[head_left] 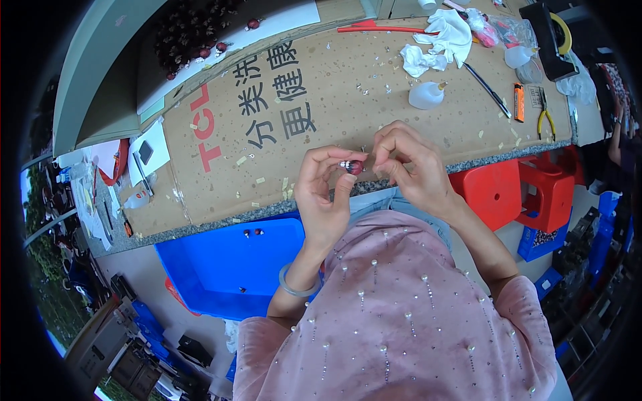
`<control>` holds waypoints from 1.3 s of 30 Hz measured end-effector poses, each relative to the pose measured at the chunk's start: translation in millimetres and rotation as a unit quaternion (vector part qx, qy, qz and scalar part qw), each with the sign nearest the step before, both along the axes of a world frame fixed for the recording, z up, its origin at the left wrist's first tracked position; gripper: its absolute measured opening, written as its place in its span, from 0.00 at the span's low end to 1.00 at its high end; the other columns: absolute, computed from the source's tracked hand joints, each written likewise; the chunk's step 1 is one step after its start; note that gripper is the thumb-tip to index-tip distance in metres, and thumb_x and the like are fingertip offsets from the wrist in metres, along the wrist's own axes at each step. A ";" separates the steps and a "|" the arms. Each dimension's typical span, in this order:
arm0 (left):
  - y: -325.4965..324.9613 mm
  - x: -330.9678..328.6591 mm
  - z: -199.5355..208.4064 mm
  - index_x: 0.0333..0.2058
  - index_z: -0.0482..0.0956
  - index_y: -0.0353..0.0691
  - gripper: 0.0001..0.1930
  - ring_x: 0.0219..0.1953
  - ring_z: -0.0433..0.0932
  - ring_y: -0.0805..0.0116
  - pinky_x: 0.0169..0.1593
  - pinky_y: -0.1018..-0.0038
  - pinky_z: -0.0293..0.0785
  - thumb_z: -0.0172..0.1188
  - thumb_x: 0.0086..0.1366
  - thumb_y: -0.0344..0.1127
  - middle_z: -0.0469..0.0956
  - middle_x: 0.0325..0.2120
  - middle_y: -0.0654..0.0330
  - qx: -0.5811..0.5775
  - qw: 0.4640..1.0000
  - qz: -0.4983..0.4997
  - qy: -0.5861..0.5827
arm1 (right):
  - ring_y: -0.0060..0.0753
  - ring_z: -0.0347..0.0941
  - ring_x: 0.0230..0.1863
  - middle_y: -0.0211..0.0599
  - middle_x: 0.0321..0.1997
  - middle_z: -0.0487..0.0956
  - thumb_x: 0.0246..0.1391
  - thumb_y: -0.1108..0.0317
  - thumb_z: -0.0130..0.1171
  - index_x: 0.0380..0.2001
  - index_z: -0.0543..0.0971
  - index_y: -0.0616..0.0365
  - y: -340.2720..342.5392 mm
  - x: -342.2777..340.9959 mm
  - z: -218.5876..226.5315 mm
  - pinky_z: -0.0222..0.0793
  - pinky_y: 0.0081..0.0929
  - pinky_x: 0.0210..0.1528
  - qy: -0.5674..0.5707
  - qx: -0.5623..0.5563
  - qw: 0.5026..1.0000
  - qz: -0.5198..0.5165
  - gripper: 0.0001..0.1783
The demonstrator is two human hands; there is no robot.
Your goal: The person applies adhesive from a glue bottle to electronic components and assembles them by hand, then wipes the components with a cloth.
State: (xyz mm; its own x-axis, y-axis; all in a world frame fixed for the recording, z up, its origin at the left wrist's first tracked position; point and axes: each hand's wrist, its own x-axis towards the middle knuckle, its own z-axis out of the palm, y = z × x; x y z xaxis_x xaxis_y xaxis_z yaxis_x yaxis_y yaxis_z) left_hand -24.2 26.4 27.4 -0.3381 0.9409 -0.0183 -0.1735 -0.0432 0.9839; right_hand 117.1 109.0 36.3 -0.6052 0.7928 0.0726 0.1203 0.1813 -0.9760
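Observation:
Over the near edge of the cardboard-covered bench (267, 174), my left hand (322, 200) pinches a small dark-red round piece with a black-and-silver end (354, 168) between thumb and fingers. A pale bracelet circles that wrist. My right hand (418, 167) is just to the right of the piece, apart from it, with thumb and fingertips pressed together. Whatever sits in that pinch is too small to make out. Below and left, a blue tray (200, 267) holds several similar small pieces (259, 232).
A heap of dark-red pieces (190, 37) lies on the far-left shelf. Toward the far right are a squeeze bottle (426, 95), white cloth (451, 37), a black pen-like tool (487, 90), yellow-handled pliers (546, 117) and a tape dispenser (548, 43). Red stools (487, 194) stand at right.

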 end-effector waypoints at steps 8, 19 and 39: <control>-0.6 1.5 3.1 0.42 0.67 0.32 0.14 0.43 0.74 0.70 0.49 0.75 0.69 0.52 0.57 0.16 0.75 0.38 0.54 -0.011 0.999 0.016 -0.035 | 0.24 0.68 0.26 0.34 0.33 0.73 0.42 0.80 0.61 0.33 0.77 0.60 -3.8 -4.1 4.7 0.64 0.21 0.26 0.015 0.012 1.000 -0.013 0.12; -1.6 -5.4 2.9 0.44 0.66 0.32 0.14 0.41 0.74 0.73 0.44 0.80 0.71 0.55 0.60 0.22 0.75 0.38 0.55 -0.062 0.991 -0.019 -0.114 | 0.24 0.69 0.27 0.34 0.33 0.73 0.43 0.79 0.61 0.36 0.80 0.58 -4.3 -5.9 -0.6 0.65 0.22 0.27 0.013 0.009 1.000 -0.005 0.13; -1.4 -14.3 -8.1 0.47 0.65 0.33 0.13 0.36 0.76 0.68 0.42 0.74 0.70 0.49 0.64 0.27 0.76 0.39 0.53 -0.115 0.941 -0.075 -0.309 | 0.21 0.74 0.32 0.34 0.32 0.74 0.50 0.80 0.55 0.37 0.80 0.63 -1.3 -6.2 -1.9 0.69 0.17 0.33 0.020 -0.162 0.987 0.000 0.10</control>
State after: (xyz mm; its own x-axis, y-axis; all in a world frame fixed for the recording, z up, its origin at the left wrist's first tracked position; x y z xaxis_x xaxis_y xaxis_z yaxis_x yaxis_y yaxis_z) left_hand -38.4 25.1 19.4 -0.0593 0.9247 -0.3760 -0.7034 0.2285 0.6731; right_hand 110.9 107.7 34.3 -0.6072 0.7782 -0.1603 0.0807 -0.1403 -0.9868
